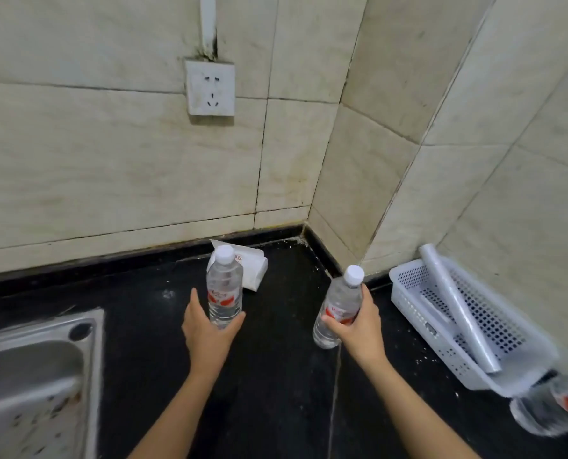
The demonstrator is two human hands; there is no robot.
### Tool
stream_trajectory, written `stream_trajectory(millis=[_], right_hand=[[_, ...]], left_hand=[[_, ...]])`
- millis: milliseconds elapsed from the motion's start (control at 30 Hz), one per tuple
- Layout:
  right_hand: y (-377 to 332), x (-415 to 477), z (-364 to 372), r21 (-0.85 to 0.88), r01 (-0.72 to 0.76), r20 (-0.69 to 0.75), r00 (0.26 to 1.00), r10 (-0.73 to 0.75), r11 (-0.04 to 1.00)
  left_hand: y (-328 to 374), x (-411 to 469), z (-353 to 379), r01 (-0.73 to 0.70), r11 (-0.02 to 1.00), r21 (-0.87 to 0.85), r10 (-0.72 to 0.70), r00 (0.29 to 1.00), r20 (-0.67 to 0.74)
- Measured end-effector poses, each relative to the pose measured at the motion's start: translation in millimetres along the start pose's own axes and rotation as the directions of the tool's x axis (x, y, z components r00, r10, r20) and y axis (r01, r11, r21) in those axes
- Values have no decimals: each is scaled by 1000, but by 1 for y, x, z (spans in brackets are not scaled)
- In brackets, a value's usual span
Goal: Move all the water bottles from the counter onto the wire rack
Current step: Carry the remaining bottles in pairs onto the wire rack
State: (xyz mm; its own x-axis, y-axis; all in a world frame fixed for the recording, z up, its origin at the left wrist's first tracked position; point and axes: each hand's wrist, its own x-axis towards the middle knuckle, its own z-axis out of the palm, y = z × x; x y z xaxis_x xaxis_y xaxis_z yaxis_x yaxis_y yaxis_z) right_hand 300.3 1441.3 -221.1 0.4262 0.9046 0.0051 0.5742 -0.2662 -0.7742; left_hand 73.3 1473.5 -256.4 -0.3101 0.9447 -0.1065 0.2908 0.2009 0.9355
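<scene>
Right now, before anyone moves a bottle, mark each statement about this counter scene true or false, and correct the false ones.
1. The right hand grips a tilted bottle. True.
2. The second bottle, at the left hand, lies on its side. False: it stands upright on the counter.
3. A roll lies in the white basket. True.
4. A plug sits in the wall socket. False: nothing is plugged in.
5. The sink is on the person's right. False: it is on their left.

Upright left bottle (224,286); tilted right bottle (341,301)
</scene>
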Motion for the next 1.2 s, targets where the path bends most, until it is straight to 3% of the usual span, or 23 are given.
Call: stream_trajectory(millis=[133,233,433,733,867,1000,1200], right_hand=[[-2,19,16,151,-89,-53,994,98,985],[-3,33,23,222,-130,-107,982,157,966],[-7,37,30,187,-143,-116,979,166,972],[5,-3,23,162,-179,-165,965,206,970],[4,-32,15,167,-197,-154,963,222,966],[14,-95,9,190,-211,-149,959,240,959],[34,-226,-24,272,-291,-283,887,365,917]], left_hand=[[2,36,9,-50,996,-71,57,994,94],[2,56,16,4,986,-165,17,991,131],[0,74,15,6,987,-161,22,984,175],[10,93,8,-41,994,-106,80,914,397],[17,66,4,-96,990,-107,135,873,469],[2,1,-1,-50,994,-96,96,820,565],[-11,-110,0,-105,989,-104,148,689,709]])
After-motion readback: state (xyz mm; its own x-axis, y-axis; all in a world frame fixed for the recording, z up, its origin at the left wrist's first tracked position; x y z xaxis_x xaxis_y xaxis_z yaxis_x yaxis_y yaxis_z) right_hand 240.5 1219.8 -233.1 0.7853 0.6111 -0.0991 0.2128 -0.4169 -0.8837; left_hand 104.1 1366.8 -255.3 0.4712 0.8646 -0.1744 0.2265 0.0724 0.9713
